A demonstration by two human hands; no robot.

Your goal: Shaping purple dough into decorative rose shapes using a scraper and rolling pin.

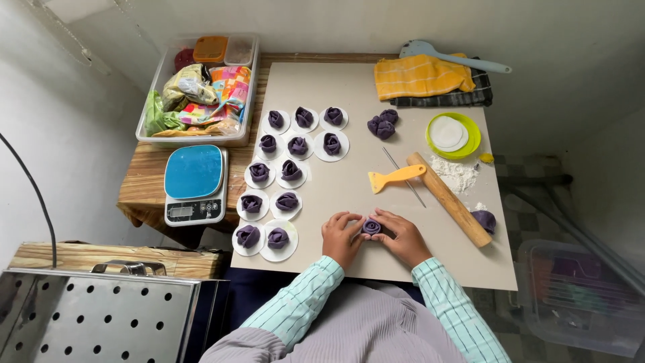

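Note:
A purple dough rose (371, 227) sits on the beige work mat (349, 168) near its front edge. My left hand (341, 236) cups it from the left and my right hand (402, 235) from the right, fingers curled around it. Left of my hands, several finished purple dough roses (291, 170) rest on round white papers (279, 250) in rows. A few loose purple dough pieces (382, 124) lie further back. A small lump of purple dough (484, 220) lies by the end of the wooden rolling pin (449, 199).
A yellow scraper (395, 177) and thin metal stick (404, 177) lie mid-mat beside spilled flour (457, 173). A green plate (469, 144) holds white paper rounds. A blue scale (195, 185), a clear bin of packets (199, 91), folded cloths (420, 75) and a perforated steel tray (94, 316) surround the mat.

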